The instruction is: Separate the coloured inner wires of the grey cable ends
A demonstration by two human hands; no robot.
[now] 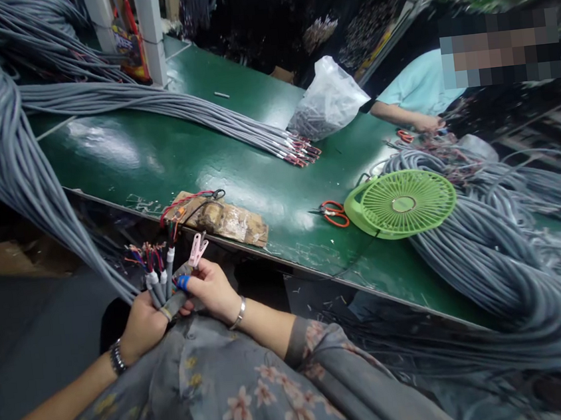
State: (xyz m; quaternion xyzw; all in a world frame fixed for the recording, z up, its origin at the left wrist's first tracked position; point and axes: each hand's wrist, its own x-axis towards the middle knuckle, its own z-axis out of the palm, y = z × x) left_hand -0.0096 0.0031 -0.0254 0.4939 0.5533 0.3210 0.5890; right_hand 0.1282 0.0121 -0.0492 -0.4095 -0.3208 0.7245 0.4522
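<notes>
My left hand (pixel 145 324) is closed round a bundle of grey cables (pixel 157 291) in front of my lap. The cables' upper ends have white wraps and fan out into bare coloured wires (pixel 147 254). My right hand (pixel 213 289) is closed at the bundle's right side, its thumb wrapped in blue. It pinches a grey band (pixel 174 306) that runs across the cables between both hands. A pink clothespin (pixel 198 250) sticks up just above my right fingers; where it is clipped is hard to see.
On the green table (pixel 176 167) lie a long cable bundle (pixel 174 107), a taped cardboard piece (pixel 226 219), orange-handled scissors (pixel 334 213), a green fan (pixel 403 204) and a plastic bag (pixel 326 101). Coiled cables (pixel 498 274) cover the right. A co-worker (pixel 415 89) works across the table.
</notes>
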